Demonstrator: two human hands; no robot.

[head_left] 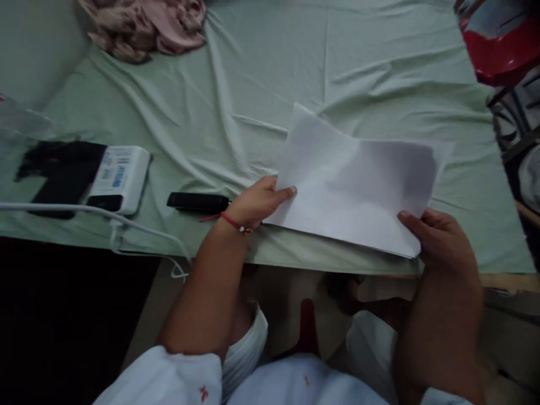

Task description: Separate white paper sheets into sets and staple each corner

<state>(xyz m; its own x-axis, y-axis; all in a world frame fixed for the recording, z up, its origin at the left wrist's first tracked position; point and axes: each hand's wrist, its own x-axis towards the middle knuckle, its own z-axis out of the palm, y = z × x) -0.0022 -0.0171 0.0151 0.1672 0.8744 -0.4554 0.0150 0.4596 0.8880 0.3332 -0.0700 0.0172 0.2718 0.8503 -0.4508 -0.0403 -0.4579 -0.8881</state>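
Note:
A stack of white paper sheets [337,191] spans the space between my hands, bowed slightly over the green cloth near the front edge. My left hand [261,202] grips its left side, thumb on top and fingers beneath. On the right side, my right hand [441,236] pinches the lower corner, again with the thumb above. The fingers under the sheets are mostly hidden. Just left of my left wrist lies a black stapler-like object [198,201], its right end covered by the wrist.
Green cloth [270,56] covers the surface, wrinkled in places. Left are a white box-shaped device [120,179] with a white cable [147,225] and a black pouch-like item [67,174]. Crumpled pink fabric [147,25] lies at the back; a red object [502,53] stands at far right.

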